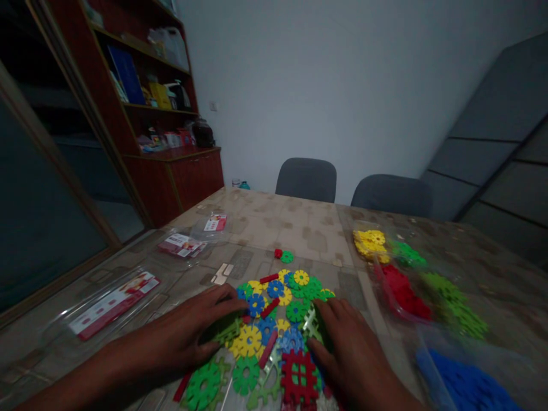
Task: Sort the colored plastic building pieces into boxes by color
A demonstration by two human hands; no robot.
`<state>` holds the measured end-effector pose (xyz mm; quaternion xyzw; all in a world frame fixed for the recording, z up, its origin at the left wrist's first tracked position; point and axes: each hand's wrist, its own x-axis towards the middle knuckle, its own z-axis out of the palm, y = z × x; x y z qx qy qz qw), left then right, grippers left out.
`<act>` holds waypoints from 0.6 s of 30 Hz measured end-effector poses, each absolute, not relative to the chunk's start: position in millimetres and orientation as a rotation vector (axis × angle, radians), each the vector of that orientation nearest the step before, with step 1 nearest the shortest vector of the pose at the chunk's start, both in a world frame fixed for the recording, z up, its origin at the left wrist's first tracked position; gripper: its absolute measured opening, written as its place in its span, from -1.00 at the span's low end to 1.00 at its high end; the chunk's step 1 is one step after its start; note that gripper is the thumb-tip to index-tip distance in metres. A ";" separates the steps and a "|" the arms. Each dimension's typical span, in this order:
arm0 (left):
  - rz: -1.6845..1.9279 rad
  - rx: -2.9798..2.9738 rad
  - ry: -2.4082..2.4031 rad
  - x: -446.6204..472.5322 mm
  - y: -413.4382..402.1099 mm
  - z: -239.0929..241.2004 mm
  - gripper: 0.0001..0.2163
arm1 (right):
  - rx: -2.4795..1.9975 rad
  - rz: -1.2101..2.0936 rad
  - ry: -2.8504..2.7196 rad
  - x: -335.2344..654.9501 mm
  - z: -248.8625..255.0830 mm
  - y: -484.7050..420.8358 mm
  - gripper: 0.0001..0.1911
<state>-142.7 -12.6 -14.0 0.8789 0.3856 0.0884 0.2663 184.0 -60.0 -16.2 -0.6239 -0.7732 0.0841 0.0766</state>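
Observation:
A heap of plastic building pieces lies on the table in front of me: yellow, blue and green notched discs, red sticks and square pieces. My left hand (209,325) curves around the heap's left side, fingers and thumb apart, beside an olive-green piece (230,331). On the right side, my right hand (345,337) is likewise spread and cupped, next to a pale green piece (311,323). Near the front are a red square window piece (298,377) and a green notched disc (204,383). I cannot tell whether either hand grips a piece.
Clear tubs at right hold yellow pieces (370,245), red pieces (402,291) and blue pieces (471,382). Light green pieces (456,305) are there too. Clear lids with labels (115,302) lie at left. A small green disc (286,257) sits beyond the heap. Two chairs (306,180) stand behind the table.

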 end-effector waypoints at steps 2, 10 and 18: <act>0.288 2.381 1.040 -141.4 -11.8 -13.2 -0.25 | -1.908 0.222 -2.318 181.9 -16.3 -58.5 -0.56; 0.447 2.377 0.925 -123.9 -9.5 3.8 -0.28 | -1.857 0.314 -2.282 187.3 -34.4 -59.1 -0.25; 0.573 2.365 0.767 -62.4 -5.5 9.4 -0.30 | -1.616 0.559 -2.171 200.4 -26.6 -54.5 0.10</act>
